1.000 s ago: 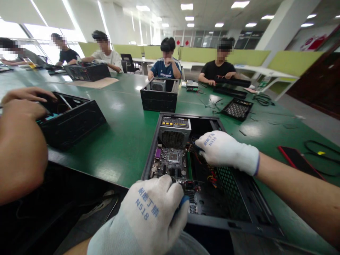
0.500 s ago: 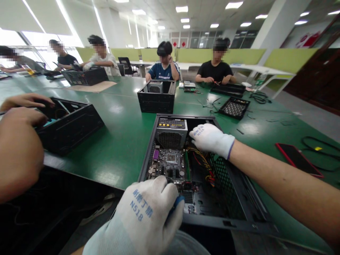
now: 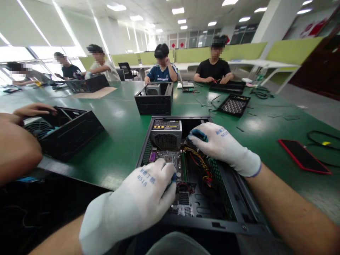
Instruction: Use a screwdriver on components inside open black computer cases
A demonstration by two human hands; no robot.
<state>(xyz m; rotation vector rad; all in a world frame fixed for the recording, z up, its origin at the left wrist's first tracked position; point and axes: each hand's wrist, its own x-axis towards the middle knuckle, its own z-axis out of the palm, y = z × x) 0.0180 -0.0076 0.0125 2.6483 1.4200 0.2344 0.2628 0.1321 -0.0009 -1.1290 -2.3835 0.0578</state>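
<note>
An open black computer case (image 3: 202, 223) lies in front of me. Its silver power supply (image 3: 166, 140) sits at the far left inside, with the motherboard (image 3: 178, 158) nearer to me. My left hand (image 3: 148, 187), in a white glove with a blue palm, bends over the motherboard with fingers closed; their tips and anything in them are hidden. Gloved alike, my right hand (image 3: 212, 138) is curled beside the power supply, above a bundle of coloured cables (image 3: 200, 161). Thumb and fingers come together there; I cannot see what they hold. A green memory stick (image 3: 185, 166) stands between the hands.
At left, a co-worker's arm (image 3: 18, 145) reaches over another black case (image 3: 71, 132). A third case (image 3: 154, 102) stands ahead, before a seated person. To the right lie a black panel with red edging (image 3: 302, 156), a black tray (image 3: 233, 105) and loose cables (image 3: 261, 93).
My left hand has moved forward from the case's near edge to over the motherboard. The right hand has turned, showing its blue palm side. My view has shifted slightly.
</note>
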